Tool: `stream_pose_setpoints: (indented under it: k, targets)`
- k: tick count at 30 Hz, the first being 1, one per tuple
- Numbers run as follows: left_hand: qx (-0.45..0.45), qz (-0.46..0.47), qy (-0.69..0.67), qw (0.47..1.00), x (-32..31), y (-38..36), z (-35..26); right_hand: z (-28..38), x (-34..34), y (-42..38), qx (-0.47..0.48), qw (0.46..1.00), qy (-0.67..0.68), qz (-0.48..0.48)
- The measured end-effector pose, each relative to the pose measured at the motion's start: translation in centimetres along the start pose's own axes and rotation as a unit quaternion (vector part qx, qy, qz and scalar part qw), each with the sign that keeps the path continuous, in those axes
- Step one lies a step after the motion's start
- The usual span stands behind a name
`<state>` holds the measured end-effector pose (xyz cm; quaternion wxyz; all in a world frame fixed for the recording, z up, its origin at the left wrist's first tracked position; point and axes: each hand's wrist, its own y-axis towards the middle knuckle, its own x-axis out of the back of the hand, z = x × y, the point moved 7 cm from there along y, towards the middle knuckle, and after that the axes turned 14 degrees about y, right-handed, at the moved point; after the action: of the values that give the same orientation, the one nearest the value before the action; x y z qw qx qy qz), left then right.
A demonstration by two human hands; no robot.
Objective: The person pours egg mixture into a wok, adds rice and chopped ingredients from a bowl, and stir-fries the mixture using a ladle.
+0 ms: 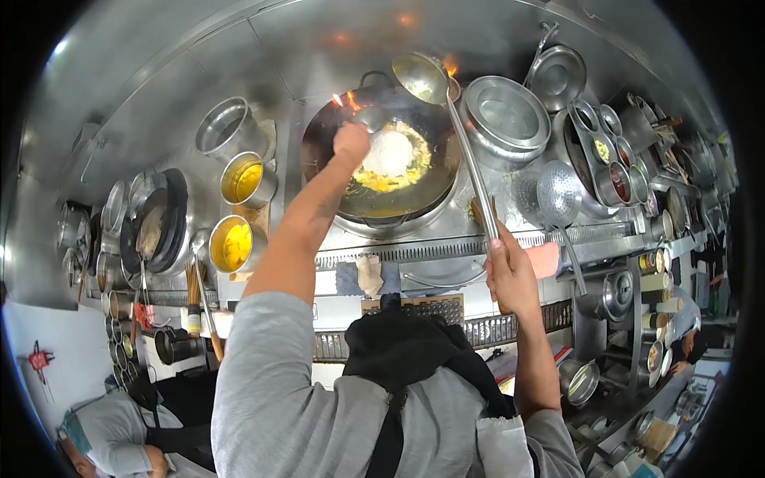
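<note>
A large dark wok (319,151) sits on the burner, with white rice (390,154) on top of yellow egg with green bits (406,179). Over the wok's upper left part, my left hand (351,143) is closed around something, with a small metal bowl (370,119) just beyond its fingers. My right hand (512,271) grips the long handle of a ladle (420,77), whose bowl is over the wok's far right edge. Small orange flames show at the wok's far rim.
Left of the wok stand metal pots of yellow liquid (248,178) and yellow contents (232,244). To the right are a lidded pot (508,113), a perforated skimmer (559,193) and seasoning containers (613,183). Another person (119,422) is at the lower left, another at the far right.
</note>
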<state>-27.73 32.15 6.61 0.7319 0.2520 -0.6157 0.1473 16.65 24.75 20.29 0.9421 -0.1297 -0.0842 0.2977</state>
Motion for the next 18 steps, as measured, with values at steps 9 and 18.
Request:
stream_pose_setpoints:
  k: [9, 18]
  targets:
    - [0.342, -0.066, -0.595, 0.724, 6.8, -19.1, 13.7, -6.6, 0.9, 5.5, 0.175, 0.905, -0.378, 0.089]
    - [0.579, -0.234, -0.629, 0.463, 8.3, -74.5, 10.8, -8.3, 5.3, 9.2, 0.319, 0.88, -0.331, 0.12]
